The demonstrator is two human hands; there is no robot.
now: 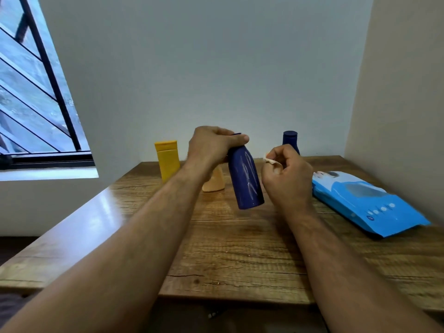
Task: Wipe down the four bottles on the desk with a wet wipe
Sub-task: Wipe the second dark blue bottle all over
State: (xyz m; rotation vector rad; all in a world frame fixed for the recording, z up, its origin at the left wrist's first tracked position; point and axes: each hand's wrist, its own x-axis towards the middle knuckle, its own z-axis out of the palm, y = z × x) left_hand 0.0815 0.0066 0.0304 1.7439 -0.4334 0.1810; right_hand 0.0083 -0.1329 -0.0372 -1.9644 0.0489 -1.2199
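Observation:
My left hand (213, 144) grips the cap end of a dark blue bottle (246, 180) and holds it tilted above the wooden desk (240, 248). Just right of it, my right hand (287, 174) pinches a crumpled pale wet wipe (270, 161) close to the bottle's shoulder. A yellow bottle (167, 159) stands at the back left. A peach bottle (213, 182) stands behind my left wrist, partly hidden. A second dark blue bottle (290, 140) stands at the back, its lower part hidden by my right hand.
A blue pack of wet wipes (367, 203) lies flat at the desk's right side, near the beige wall. A barred window (36, 92) is at the left. The desk's back edge meets the grey wall.

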